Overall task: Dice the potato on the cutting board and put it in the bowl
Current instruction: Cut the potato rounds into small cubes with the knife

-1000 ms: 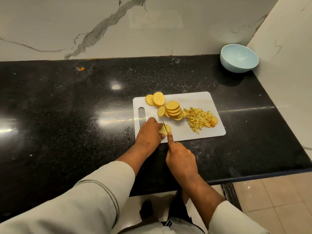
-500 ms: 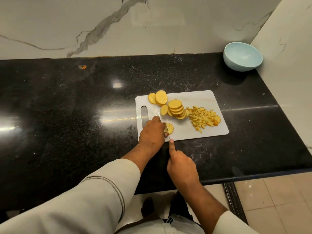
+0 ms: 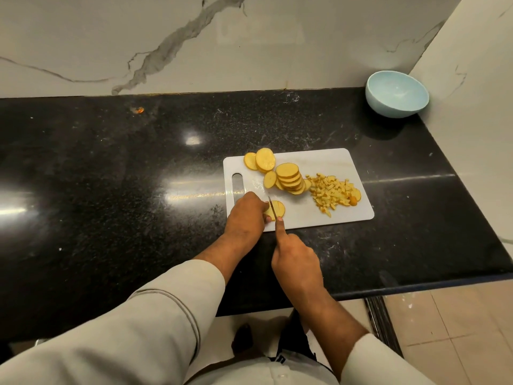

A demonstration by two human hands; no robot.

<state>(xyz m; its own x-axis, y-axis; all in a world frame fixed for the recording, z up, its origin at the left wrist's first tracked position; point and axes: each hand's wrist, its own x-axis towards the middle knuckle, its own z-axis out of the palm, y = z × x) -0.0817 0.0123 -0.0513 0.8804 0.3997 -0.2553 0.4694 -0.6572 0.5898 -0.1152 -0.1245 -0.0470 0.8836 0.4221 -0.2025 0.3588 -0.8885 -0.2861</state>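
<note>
Knife drawn back through potato slice, gripped by right hand; slice pinned by left hand; strip cutting continued, bowl unfilled.

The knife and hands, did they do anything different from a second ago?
Barely. The right hand still grips the knife, forefinger along its spine, and the blade keeps working across the same potato slice the left hand holds down. Nothing was picked up or let go. The stack of slices, diced pile, cutting board and bowl stayed put.
</note>
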